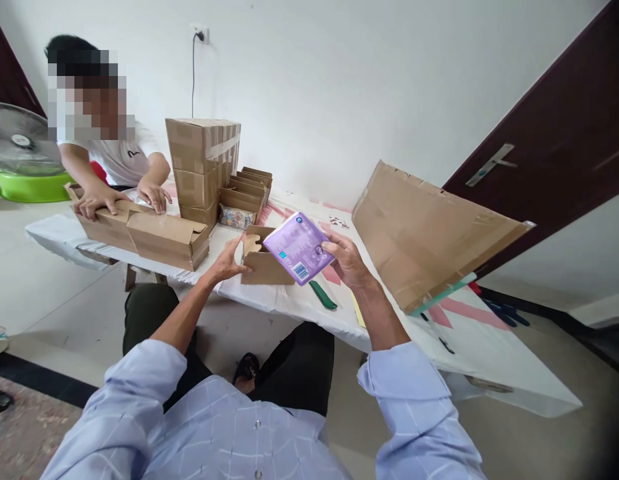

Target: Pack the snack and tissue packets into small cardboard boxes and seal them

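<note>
A purple printed packet (300, 248) with a barcode is gripped at its right edge by my right hand (347, 259), thumb on the face toward me. It is tilted above the right part of a small open cardboard box (267, 268) and hides some of it. On the box's left side, my left hand (230, 260) holds the wall with thumb and fingers. Just right of the box lies a green-handled tool (323, 295), its far end hidden behind the packet.
At left, a co-worker's hands (102, 201) rest on a long carton (154, 233). Taped cartons (197, 150) are stacked behind, beside a row of open boxes (239, 199). A large cardboard sheet (429, 230) leans at right; a black pen-like item (438, 333) lies near the table edge.
</note>
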`<action>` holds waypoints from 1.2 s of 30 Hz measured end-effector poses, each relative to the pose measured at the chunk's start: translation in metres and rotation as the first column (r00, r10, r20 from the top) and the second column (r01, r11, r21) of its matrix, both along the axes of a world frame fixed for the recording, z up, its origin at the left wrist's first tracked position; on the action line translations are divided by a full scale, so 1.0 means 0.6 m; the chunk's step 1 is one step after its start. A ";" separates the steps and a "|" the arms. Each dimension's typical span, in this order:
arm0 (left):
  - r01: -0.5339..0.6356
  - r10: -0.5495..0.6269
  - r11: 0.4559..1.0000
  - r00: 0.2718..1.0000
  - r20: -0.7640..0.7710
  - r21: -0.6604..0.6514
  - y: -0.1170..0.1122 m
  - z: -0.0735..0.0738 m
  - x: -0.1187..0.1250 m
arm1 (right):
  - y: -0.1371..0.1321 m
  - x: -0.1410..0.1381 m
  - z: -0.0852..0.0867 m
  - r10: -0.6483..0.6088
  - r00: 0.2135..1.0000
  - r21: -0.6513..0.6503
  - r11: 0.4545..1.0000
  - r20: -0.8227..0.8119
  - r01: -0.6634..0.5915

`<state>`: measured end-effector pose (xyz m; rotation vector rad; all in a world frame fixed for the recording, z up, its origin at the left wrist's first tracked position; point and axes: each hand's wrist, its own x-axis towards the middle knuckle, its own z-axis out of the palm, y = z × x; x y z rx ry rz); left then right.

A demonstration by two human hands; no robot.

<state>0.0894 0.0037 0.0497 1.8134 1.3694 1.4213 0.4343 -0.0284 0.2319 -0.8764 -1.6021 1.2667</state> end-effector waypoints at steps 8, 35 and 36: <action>0.315 -0.316 0.949 0.936 0.153 0.034 -0.235 0.028 0.039 | -0.069 -0.058 -0.143 0.104 0.994 -0.282 0.954 -0.017 -0.104; -0.013 0.055 0.988 0.961 0.269 -0.154 -0.292 -0.136 0.065 | -0.170 -0.175 -0.435 -0.170 0.985 -0.123 0.979 -0.026 0.165; -0.015 0.055 0.989 0.961 0.270 -0.148 -0.291 -0.130 0.064 | -0.171 -0.175 -0.427 -0.166 0.985 -0.112 0.981 -0.037 0.161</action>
